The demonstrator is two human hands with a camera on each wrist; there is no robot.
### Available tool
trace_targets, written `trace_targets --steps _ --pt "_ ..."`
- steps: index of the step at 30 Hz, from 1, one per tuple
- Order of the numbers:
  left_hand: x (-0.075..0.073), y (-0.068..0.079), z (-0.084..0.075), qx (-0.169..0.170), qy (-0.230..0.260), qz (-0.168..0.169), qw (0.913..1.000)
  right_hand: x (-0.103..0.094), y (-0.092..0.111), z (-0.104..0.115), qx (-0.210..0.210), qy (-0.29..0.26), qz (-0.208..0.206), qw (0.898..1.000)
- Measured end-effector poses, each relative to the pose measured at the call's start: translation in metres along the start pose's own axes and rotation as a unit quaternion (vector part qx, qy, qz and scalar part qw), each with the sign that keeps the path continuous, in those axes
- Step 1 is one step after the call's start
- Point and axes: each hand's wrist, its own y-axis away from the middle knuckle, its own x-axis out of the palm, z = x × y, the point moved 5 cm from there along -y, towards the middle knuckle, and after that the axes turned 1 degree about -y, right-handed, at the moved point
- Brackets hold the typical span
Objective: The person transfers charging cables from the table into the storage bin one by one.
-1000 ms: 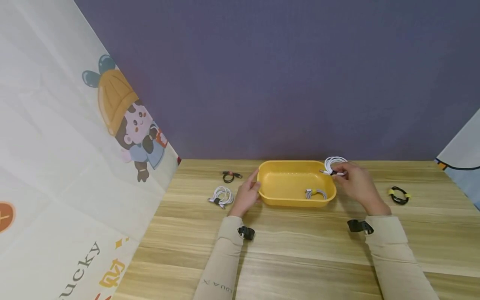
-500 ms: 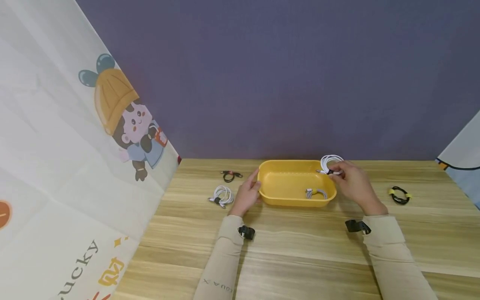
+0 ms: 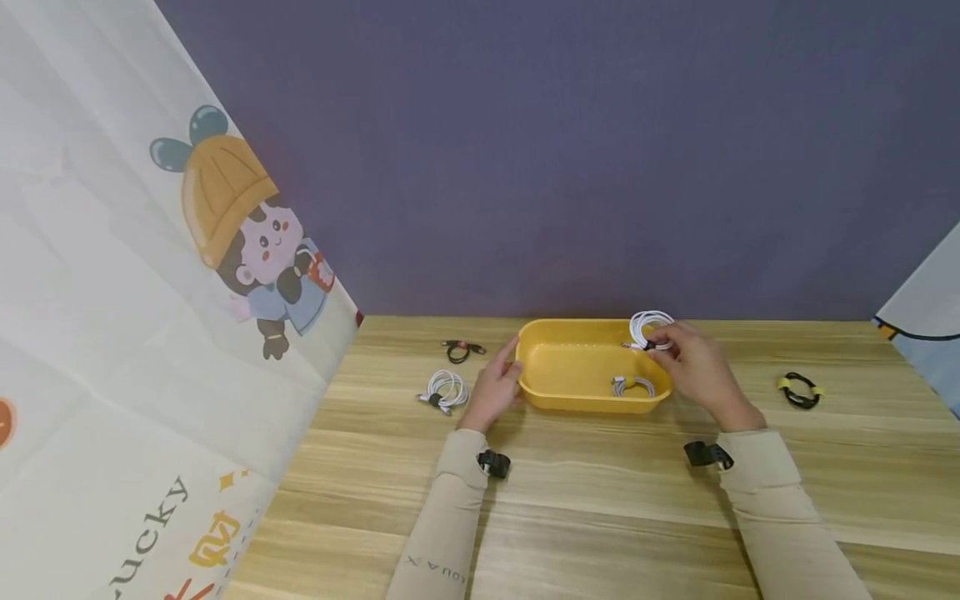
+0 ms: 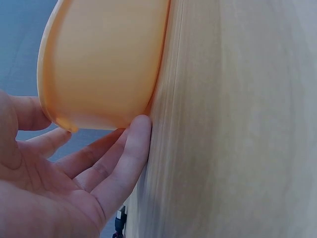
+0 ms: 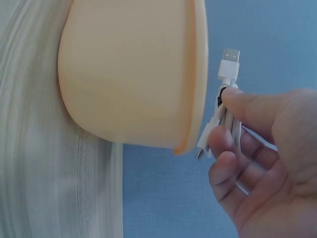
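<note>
In the head view a yellow plastic basket (image 3: 570, 367) stands on the table, holding a grey coiled cable (image 3: 633, 386) with a yellow tie. My left hand (image 3: 491, 393) touches the basket's left end: the thumb meets the rim, while the other fingers, nearly straight, rest against the outer wall. My right hand (image 3: 701, 371) pinches a white coiled USB cable (image 3: 647, 329) above the basket's back right rim. In the right wrist view the thumb and fingers grip the bundle at its black tie (image 5: 222, 94), with a USB plug (image 5: 229, 64) sticking out beyond them.
Left of the basket lie a black short cable (image 3: 459, 350) with a red tie and another white coiled cable (image 3: 445, 392). To the right is a black coiled cable (image 3: 800, 390) with yellow ties. A dark blue wall (image 3: 600, 167) rises behind the table (image 3: 600, 508).
My right hand has moved left with the white USB cable, bringing it further over the basket. The left hand and the basket have stayed in place.
</note>
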Motion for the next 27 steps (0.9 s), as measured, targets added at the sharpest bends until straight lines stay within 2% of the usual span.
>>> trace_targets --steps 14,27 --pt "-0.001 -0.001 0.000 0.002 -0.010 -0.002 0.9999 0.009 0.000 0.004 -0.005 0.003 0.011 1.000" --pt "0.001 0.000 0.001 -0.005 0.020 0.004 0.9998 0.017 0.001 0.005 -0.013 0.001 0.025 1.000"
